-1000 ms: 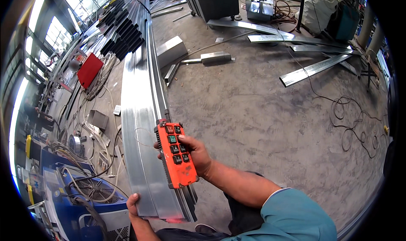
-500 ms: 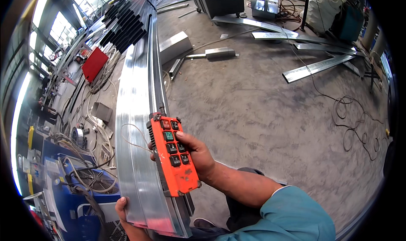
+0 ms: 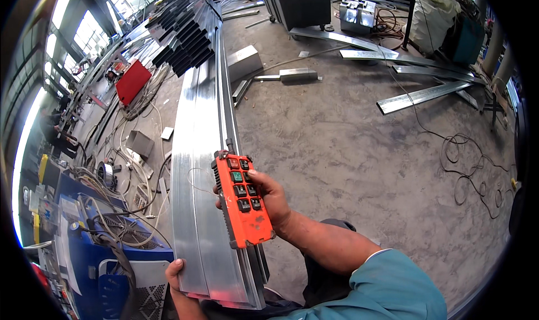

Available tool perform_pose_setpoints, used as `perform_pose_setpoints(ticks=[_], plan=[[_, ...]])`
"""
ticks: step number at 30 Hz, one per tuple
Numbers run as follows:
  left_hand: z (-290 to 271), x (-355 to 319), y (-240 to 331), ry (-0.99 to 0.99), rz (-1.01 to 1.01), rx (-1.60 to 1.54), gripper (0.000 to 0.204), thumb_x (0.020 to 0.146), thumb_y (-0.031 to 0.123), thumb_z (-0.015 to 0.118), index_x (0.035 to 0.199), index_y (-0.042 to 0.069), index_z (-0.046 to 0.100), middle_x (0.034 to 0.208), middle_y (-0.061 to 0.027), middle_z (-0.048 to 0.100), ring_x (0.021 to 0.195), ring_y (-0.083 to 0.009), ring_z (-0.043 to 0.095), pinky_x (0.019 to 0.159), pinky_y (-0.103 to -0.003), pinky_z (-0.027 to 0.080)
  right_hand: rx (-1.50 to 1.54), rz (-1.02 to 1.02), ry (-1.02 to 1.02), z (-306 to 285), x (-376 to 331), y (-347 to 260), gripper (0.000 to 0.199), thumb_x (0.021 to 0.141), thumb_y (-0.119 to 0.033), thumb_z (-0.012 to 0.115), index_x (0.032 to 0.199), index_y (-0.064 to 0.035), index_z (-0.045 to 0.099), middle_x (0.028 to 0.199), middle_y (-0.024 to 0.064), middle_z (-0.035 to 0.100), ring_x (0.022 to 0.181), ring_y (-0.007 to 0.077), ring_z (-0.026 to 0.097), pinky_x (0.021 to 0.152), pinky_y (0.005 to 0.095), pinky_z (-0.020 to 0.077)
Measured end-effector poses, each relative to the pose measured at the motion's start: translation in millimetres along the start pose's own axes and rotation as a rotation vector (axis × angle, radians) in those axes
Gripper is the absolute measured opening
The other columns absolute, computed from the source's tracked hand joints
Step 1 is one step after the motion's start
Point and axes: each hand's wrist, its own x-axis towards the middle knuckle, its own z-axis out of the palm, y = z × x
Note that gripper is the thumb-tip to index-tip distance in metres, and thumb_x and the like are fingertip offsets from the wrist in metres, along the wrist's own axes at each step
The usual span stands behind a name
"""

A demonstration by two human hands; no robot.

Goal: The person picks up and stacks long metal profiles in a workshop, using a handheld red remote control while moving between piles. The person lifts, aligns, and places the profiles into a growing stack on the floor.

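My right hand (image 3: 272, 199) is wrapped round an orange handheld remote control (image 3: 250, 222) with two columns of black, red and green buttons and a short antenna. Its thumb rests on a button in the right column. Beneath the remote runs a long bundle of shiny flat metal profiles (image 3: 196, 224), stretching away from me. My left hand (image 3: 178, 283) grips the near left corner of this bundle, thumb on top; its other fingers are hidden underneath. A thin pale cord loops from the remote over the metal.
Dark-ended rectangular tubes (image 3: 188, 36) are stacked at the bundle's far end. Left stand a blue machine (image 3: 92, 264), tangled cables and a red panel (image 3: 133, 81). Loose metal profiles (image 3: 424, 97) and a thin cable (image 3: 469, 171) lie on the right floor. A wheeled dark bin (image 3: 300, 8) stands ahead.
The bundle, the remote and both hands appear slightly farther right in view, and the background has shifted too. A small white piece now shows on the floor left of the bundle. Both grips persist.
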Motion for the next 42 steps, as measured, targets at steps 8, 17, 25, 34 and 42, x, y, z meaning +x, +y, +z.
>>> perform_pose_setpoints(ticks=[8,17,25,34,42], plan=[[5,-5,1,-0.007,0.021,-0.034,0.074,0.081,0.025,0.058,0.143,-0.007,0.034,0.137,-0.0289,0.050,0.123,-0.0430,0.054,0.105,-0.056,0.043,-0.019,0.049,0.038,7,-4,4,0.044,0.097,-0.033,0.047,0.124,0.0023,0.054,0.104,0.0181,0.067,0.095,0.0291,0.069,0.081,0.0387,0.0596],[-21,15,-14,0.018,-0.072,0.006,0.072,0.081,0.024,0.057,0.141,-0.008,0.036,0.134,-0.0286,0.053,0.120,-0.0417,0.057,0.104,-0.053,0.044,-0.048,0.070,0.110,-15,2,-2,0.043,0.097,-0.032,0.046,0.119,0.0028,0.056,0.101,0.0187,0.068,0.091,0.0282,0.070,0.078,0.0401,0.0598],[-37,37,-19,0.036,-0.102,0.069,0.067,0.083,0.026,0.056,0.138,-0.009,0.040,0.130,-0.0267,0.057,0.117,-0.0382,0.060,0.102,-0.049,0.047,-0.068,0.030,0.136,-32,13,-16,0.043,0.097,-0.033,0.045,0.119,0.0027,0.056,0.102,0.0187,0.067,0.089,0.0283,0.070,0.077,0.0402,0.0600],[-41,64,-12,-0.015,-0.088,0.055,0.065,0.086,0.027,0.056,0.137,-0.010,0.041,0.128,-0.0265,0.058,0.112,-0.0375,0.062,0.098,-0.048,0.050,-0.022,-0.004,0.070,-46,25,-27,0.047,0.097,-0.033,0.047,0.128,0.0020,0.051,0.112,0.0197,0.064,0.099,0.0303,0.068,0.076,0.0407,0.0624],[-59,93,-16,0.044,-0.072,0.095,0.063,0.085,0.029,0.056,0.134,-0.009,0.046,0.125,-0.0258,0.060,0.109,-0.0382,0.064,0.096,-0.050,0.051,0.002,-0.010,0.059,-65,39,-40,0.045,0.098,-0.031,0.046,0.127,0.0022,0.052,0.112,0.0192,0.064,0.099,0.0297,0.068,0.076,0.0405,0.0625]])
